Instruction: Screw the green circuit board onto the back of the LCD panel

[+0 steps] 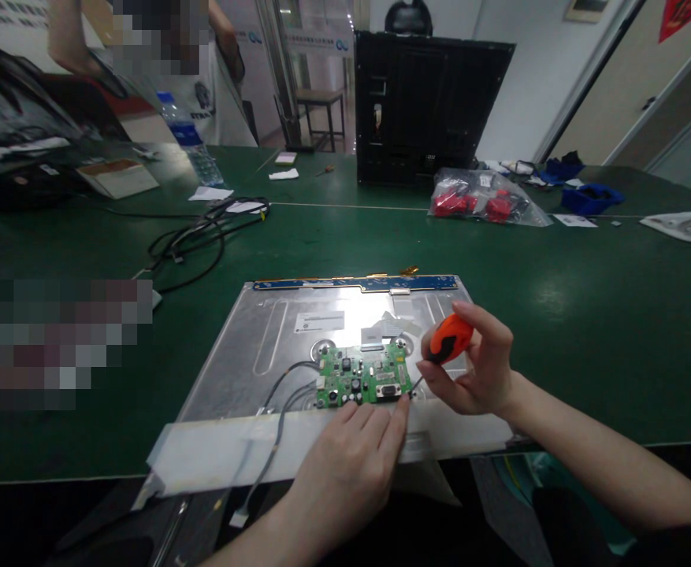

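A metal-backed display panel [221, 362] lies face down at the table's front edge. Fixed near its middle is a green circuit board [357, 370] with a video connector on its near side. My right hand [475, 366] is closed round the orange and black handle of a screwdriver [452, 337]; its thin shaft slants down to the board's near right corner. Lying along the board's near edge is my left hand [360, 449], its fingers stretched out and the index fingertip beside the screwdriver's tip. Grey and black cables [280, 441] run from the board's left side, one ending in a white plug.
A black monitor housing [428, 110] stands at the back. Before it lies a clear bag [487, 198] of red parts. Coiled black cables [203, 232] and a water bottle [195, 146] are at left. Blue items [590, 197] lie at far right. Another person [221, 110] stands across the table.
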A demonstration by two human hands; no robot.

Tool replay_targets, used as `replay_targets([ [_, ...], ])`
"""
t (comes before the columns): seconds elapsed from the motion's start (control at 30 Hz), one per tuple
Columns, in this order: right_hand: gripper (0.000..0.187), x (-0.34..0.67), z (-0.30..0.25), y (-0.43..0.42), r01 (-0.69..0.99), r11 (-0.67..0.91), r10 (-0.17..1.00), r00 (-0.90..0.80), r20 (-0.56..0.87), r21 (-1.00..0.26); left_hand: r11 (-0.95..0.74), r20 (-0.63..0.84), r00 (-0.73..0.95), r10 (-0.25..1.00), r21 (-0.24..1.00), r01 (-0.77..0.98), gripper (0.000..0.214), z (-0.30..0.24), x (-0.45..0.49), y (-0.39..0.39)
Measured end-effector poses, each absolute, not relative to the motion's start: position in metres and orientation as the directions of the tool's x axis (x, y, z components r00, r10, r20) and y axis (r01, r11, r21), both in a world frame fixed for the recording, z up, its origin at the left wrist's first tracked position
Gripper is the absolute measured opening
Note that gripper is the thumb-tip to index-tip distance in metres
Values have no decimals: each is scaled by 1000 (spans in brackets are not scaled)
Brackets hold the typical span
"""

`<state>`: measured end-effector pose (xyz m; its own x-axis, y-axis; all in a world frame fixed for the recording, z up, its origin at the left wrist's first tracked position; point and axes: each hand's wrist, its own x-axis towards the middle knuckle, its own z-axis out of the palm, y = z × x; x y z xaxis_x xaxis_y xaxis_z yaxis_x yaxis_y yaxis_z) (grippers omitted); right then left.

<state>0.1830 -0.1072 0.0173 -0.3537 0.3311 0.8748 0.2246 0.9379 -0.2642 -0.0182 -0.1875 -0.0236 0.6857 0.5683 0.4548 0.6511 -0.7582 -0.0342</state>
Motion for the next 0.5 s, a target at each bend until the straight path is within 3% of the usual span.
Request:
replay_targets([
  [0.27,85,186,17,-109,179,943,330,-403,853,-280,-760,447,689,570,-33,650,35,-21,-18,-189],
  [0.5,84,182,14,-110,238,939,320,-331,888,-249,-757,458,683,569,-31,652,35,-22,-18,-189],
])
